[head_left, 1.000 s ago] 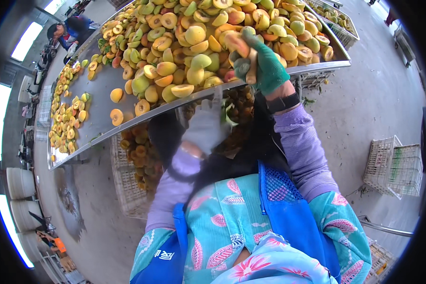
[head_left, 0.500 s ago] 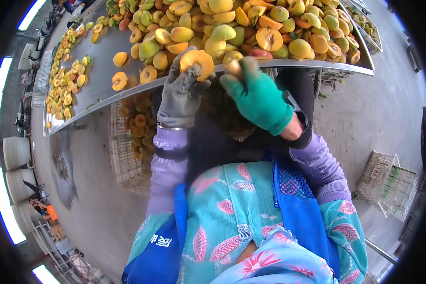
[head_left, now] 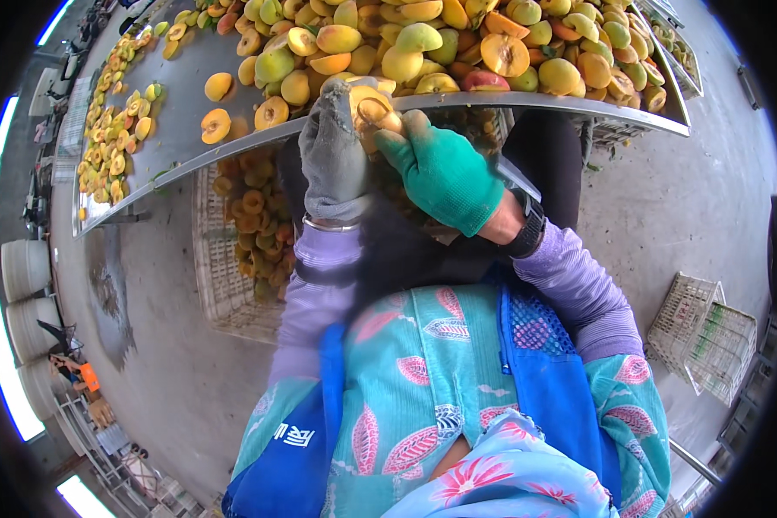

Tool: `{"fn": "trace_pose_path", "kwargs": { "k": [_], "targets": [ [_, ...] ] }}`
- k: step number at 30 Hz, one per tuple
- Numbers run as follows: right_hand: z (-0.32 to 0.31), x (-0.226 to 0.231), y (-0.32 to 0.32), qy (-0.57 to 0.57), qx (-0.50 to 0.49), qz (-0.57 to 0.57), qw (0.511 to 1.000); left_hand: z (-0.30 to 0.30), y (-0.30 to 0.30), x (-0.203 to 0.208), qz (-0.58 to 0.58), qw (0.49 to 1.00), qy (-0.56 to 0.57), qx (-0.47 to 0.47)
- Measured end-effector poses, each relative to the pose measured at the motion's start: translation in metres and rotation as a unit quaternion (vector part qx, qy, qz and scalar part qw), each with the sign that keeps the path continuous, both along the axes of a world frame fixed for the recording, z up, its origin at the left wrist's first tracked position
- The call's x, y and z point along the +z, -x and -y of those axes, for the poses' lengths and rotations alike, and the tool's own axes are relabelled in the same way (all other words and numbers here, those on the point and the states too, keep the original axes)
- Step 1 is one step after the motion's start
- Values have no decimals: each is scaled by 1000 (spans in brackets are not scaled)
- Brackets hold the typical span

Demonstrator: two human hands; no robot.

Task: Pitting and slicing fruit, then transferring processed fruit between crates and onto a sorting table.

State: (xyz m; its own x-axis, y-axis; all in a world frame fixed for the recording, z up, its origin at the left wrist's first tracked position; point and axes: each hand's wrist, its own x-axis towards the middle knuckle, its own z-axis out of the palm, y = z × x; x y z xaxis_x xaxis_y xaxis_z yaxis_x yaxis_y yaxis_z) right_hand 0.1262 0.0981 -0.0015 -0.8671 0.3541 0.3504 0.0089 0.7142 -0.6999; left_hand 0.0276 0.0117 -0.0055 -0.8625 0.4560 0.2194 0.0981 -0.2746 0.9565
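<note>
My left hand [head_left: 332,160], in a grey glove, is closed around a yellow peach half [head_left: 364,97] in front of the table's near rim. In a green glove, my right hand [head_left: 453,177] meets the cut face of that fruit with its thumb and fingertips. A flat grey tool [head_left: 518,179] sticks out of the right palm beside the wrist; its working end is hidden by the fingers and fruit. Behind both hands, a heap of peaches [head_left: 423,39], many of them halved, lies on the metal table [head_left: 181,104].
Under the table's left part stands a crate [head_left: 220,285] of halved peaches. More cut fruit [head_left: 116,164] lies at the table's left end. Two pale crates [head_left: 704,332] rest on the floor at right. White buckets [head_left: 26,268] line the left side.
My right hand has moved left and slightly down onto the peach half, from which it was apart before. My left hand has turned, tilting the fruit's cut face toward the right hand.
</note>
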Motion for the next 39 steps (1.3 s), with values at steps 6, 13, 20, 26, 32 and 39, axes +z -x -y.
{"fn": "trace_pose_path", "kwargs": {
  "k": [6,13,20,26,32,39],
  "targets": [
    [2,-7,-3,-5,21,6,1000,-2,-9,3,61,997,-1,54],
    [13,-18,6,83,25,39,995,-5,-7,0,-104,982,47,150],
    [27,-14,12,243,-2,-35,969,9,10,18,108,989,42,-92],
    [17,33,5,741,131,167,637,1,23,15,157,982,20,-101],
    [14,28,14,787,163,179,567,2,30,23,196,974,47,-107],
    [23,26,20,797,164,155,560,0,37,-1,-190,979,65,34]
  ]
}}
